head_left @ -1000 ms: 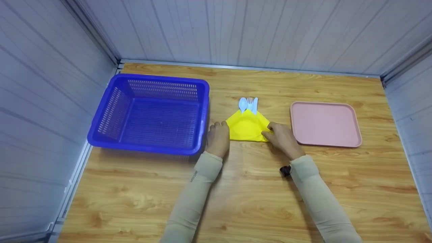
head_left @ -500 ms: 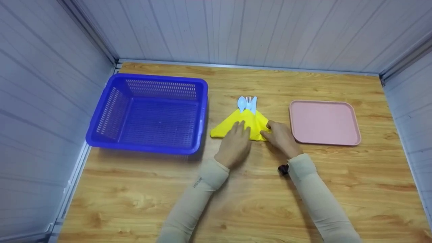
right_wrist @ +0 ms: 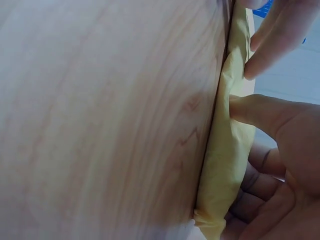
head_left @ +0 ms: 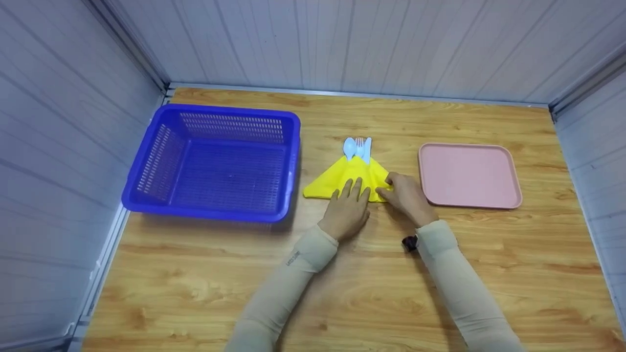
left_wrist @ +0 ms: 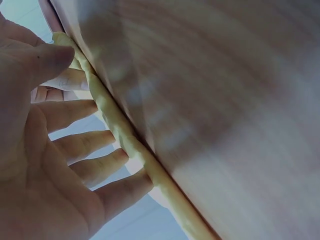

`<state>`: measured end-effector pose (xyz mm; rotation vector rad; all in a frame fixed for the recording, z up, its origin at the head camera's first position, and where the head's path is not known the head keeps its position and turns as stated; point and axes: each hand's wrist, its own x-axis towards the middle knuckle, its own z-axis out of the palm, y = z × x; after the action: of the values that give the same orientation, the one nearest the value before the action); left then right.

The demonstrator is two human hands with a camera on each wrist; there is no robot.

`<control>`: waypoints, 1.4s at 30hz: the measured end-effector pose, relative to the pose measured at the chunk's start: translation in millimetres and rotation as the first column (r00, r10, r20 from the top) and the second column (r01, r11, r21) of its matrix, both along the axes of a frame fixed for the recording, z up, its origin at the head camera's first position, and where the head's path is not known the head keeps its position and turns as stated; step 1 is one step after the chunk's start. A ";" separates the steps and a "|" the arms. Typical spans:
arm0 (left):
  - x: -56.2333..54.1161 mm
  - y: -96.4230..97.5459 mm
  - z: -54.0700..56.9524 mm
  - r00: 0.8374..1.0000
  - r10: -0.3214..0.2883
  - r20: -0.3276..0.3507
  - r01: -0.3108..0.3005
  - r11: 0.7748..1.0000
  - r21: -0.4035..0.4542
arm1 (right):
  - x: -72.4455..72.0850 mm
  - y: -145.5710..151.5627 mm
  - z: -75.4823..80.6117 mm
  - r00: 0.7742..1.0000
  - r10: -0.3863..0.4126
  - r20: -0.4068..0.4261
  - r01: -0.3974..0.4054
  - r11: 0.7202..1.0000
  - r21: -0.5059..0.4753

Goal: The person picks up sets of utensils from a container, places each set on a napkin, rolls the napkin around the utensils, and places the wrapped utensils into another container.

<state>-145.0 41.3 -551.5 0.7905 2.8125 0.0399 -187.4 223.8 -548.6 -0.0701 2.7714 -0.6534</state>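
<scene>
A yellow cloth napkin (head_left: 325, 185) lies folded into a flat triangle on the wooden table. From its peak stick out the heads of a light-blue spoon (head_left: 349, 147), a fork (head_left: 360, 146) and a knife (head_left: 368, 149); their handles are hidden under the cloth. My left hand (head_left: 346, 210) rests on the napkin's lower middle with its fingers spread and nearly straight. At the right corner my right hand (head_left: 408, 198) pinches the cloth, thumb on the near side and fingers behind, as the right wrist view shows with the napkin edge (right_wrist: 225, 165).
A blue plastic basket (head_left: 291, 181) with perforated sides stands left of the napkin. To the right, close to my right hand, lies a pink rectangular tray (head_left: 469, 176). Pale panel walls (head_left: 323, 44) enclose the table at the back and sides.
My left hand has let go of the napkin's left corner and moved right onto its middle, leaving that corner lying flat. The right hand has stayed at the right corner.
</scene>
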 end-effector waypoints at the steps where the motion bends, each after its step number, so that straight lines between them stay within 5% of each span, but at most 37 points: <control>1: -0.3 -0.1 0.0 1.000 0.003 0.004 -0.003 1.000 0.000 | 0.0 0.0 0.8 1.000 -0.004 -0.003 0.004 1.000 0.007; 11: -1.3 0.2 -2.5 1.000 0.020 0.021 -0.020 1.000 -0.011 | 0.7 -1.3 3.0 0.995 -0.047 -0.084 0.056 0.992 0.114; 21: -2.3 -0.6 -0.6 0.997 0.040 0.062 -0.041 0.999 0.008 | -3.2 -1.4 2.3 0.998 -0.040 -0.038 0.044 0.994 0.097; 26: -2.4 -0.2 0.1 0.999 0.033 0.025 -0.034 0.999 0.038 | -8.0 -2.6 6.3 1.000 -0.014 -0.016 0.015 0.997 0.074; 36: -2.0 4.8 2.6 0.999 0.038 0.036 -0.039 0.999 0.024 | -3.1 6.1 11.1 0.994 -0.052 0.098 0.059 0.996 -0.064; 42: -2.7 5.0 2.9 0.998 0.051 0.046 -0.052 0.998 0.022 | 14.1 14.7 18.5 0.988 -0.154 0.023 0.156 0.959 -0.238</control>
<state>-147.7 46.3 -548.6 0.7132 2.7939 0.0982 -173.3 238.6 -530.0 0.0996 2.6990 -1.0247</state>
